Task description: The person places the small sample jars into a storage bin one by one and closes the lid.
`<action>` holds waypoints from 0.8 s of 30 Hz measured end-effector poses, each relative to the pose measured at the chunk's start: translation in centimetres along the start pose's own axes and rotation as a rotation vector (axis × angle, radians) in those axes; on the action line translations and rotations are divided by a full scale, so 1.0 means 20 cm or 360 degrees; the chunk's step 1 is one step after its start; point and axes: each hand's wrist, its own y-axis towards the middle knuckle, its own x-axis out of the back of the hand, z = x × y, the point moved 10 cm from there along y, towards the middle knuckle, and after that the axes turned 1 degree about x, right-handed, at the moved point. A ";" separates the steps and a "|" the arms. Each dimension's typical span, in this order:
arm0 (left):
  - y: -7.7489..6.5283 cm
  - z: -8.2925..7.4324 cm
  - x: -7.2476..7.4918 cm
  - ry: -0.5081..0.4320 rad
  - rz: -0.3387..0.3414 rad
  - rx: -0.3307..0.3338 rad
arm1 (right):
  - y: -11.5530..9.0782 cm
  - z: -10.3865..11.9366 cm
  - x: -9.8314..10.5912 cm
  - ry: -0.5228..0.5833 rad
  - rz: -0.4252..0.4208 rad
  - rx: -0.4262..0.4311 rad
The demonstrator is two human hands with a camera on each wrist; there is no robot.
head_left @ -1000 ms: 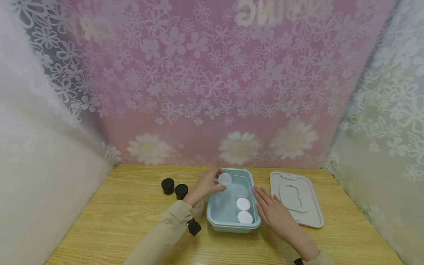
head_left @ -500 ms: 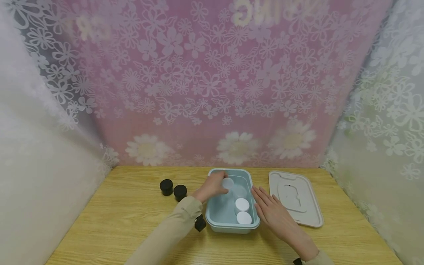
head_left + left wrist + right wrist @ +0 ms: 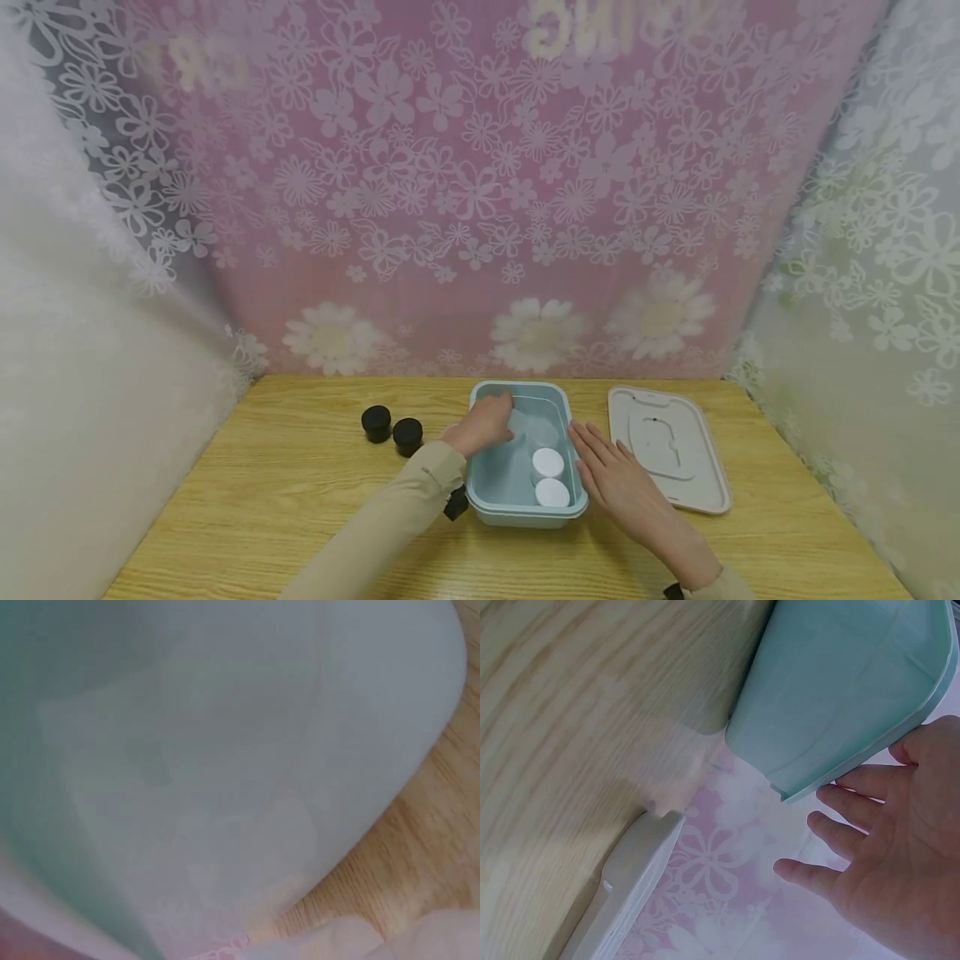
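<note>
Nearest us, two white-topped jars (image 3: 552, 492) sit in the near right corner of the blue tub (image 3: 525, 511); right hand (image 3: 626, 492) is straight-fingered against its rim, grasping nothing, presumably steadying it. Further on: pale lid (image 3: 667, 450) flat at right, likely for access; black jars (image 3: 408, 433) left; left hand (image 3: 486, 423) inside the tub, fingers by a faint clear jar (image 3: 519, 422), we can't tell if gripping.

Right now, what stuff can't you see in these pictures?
Head view: whether the left hand grips anything; its back blocks that.
Head view: insides of the white-topped jars; their tops cover them.
Right wrist view: part of the box lid, cut by the bottom edge.
Left wrist view: the big pale surface, too blurred.
</note>
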 end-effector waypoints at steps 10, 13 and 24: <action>-0.02 -0.01 0.01 -0.0011 0.0043 -0.0068 | 0.00 0.00 0.00 -0.0002 -0.0019 0.0006; -0.03 -0.01 0.03 -0.0029 0.0039 -0.0086 | 0.00 0.01 0.00 -0.0005 -0.0026 0.0006; -0.10 0.00 0.12 -0.0200 0.0181 0.0073 | 0.00 0.01 0.00 -0.0008 -0.0014 0.0014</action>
